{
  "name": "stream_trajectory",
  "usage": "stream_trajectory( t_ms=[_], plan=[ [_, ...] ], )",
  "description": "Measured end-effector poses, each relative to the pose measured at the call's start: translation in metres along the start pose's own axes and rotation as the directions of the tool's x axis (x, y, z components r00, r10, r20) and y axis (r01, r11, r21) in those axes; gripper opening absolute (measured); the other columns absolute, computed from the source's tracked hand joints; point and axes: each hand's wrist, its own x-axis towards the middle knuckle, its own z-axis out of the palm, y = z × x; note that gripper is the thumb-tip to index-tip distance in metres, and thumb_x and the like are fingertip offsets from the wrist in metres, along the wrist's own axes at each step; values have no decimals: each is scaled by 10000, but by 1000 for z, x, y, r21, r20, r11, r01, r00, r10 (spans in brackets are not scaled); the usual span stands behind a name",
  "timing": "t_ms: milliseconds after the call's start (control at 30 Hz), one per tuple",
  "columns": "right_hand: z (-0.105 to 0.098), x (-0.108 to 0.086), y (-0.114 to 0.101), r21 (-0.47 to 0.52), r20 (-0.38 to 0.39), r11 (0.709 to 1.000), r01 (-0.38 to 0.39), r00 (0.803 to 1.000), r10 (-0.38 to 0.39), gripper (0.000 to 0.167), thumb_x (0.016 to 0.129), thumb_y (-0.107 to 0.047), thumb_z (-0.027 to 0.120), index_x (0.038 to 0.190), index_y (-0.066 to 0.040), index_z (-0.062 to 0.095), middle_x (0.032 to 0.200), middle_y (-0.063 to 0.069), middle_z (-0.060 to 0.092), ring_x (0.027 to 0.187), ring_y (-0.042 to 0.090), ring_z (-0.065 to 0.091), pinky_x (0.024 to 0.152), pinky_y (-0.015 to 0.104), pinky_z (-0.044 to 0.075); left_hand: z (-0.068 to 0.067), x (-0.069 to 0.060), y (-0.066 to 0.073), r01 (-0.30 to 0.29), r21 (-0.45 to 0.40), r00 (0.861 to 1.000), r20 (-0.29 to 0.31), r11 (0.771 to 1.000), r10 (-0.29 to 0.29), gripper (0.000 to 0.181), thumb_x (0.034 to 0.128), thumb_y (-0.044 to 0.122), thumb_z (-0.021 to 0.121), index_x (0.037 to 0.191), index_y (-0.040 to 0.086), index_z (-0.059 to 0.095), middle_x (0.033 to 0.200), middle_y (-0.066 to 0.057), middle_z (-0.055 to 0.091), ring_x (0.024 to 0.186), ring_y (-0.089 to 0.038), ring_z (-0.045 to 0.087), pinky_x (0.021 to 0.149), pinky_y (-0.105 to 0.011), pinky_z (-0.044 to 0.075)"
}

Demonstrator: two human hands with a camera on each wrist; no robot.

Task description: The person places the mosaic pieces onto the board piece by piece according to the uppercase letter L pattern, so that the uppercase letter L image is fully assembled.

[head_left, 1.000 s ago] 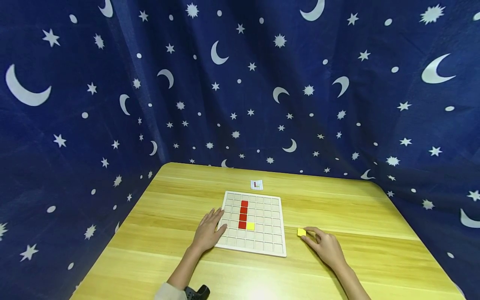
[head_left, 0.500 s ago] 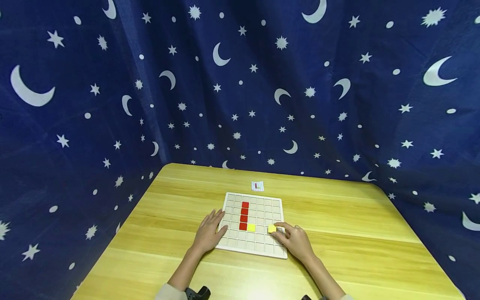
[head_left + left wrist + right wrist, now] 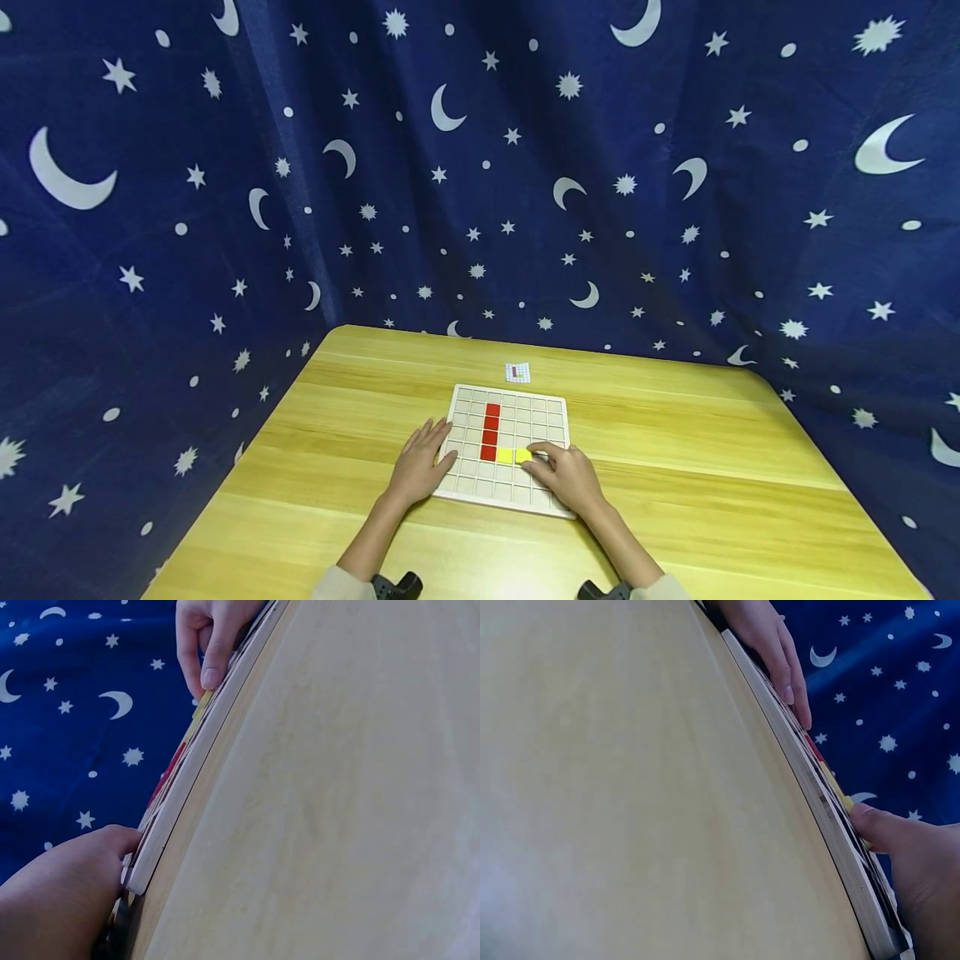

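A pale square grid board lies on the wooden table. Several red blocks form a column in its cells, and a yellow block sits right of the lowest red one. My right hand pinches a second yellow block between thumb and fingers, at the cell just right of the first; whether it is fully seated I cannot tell. Along the board's left edge, my left hand rests with its fingers extended. In the left wrist view its thumb lies by the board's corner.
Behind the board lies a small card printed with a grid and a coloured pattern. A dark blue curtain with moons and stars hangs beyond the table. Dark wrist devices show at the bottom of the head view.
My right hand has carried the second yellow block leftward from the table right of the board to the cell beside the first yellow block. My left hand has stayed on the board's edge.
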Motion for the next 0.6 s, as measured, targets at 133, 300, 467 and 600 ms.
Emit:
stream_trajectory(
  t_ms=[133, 300, 467, 600],
  plan=[
    [-1, 0, -1, 5, 18, 1000, -4, 1000, 4, 255, 752, -345, 755, 935, -171, 719, 460, -241, 213, 453, -49, 121, 635, 367, 474, 1, 0, 0, -7, -4, 1000, -11, 1000, 7, 525, 933, 346, 518, 1373, 71, 441, 1420, -99, 399, 1344, -314, 262, 1093, -465, 186],
    [-4, -1, -2, -6, 32, 1000, -8, 999, 8, 258, 750, -338, 758, 943, -169, 723, 459, -236, 208, 453, -42, 118, 580, 286, 418, 1, 0, 0, -7, 4, 1000, -6, 1000, 7, 525, 934, 348, 513, 1376, 74, 437, 1421, -99, 398, 1344, -315, 261, 1094, -463, 183],
    [-5, 0, -2, -9, 38, 1000, 9, 999, -9, 303, 748, -376, 749, 967, -168, 724, 464, -249, 184, 456, -50, 106, 607, 298, 445, -1, 0, 0, -13, 7, 1000, -9, 1000, 13, 524, 935, 345, 512, 1372, 66, 440, 1416, -106, 402, 1341, -317, 265, 1097, -460, 181],
    [-8, 2, 1, 42, 39, 999, -14, 999, 12, 311, 759, -369, 741, 988, -160, 720, 455, -262, 182, 441, -63, 110, 682, 405, 498, -4, 1, -3, 0, -47, 1000, 8, 999, 1, 520, 931, 336, 517, 1361, 51, 450, 1411, -119, 407, 1338, -332, 266, 1094, -478, 179]
  ],
)
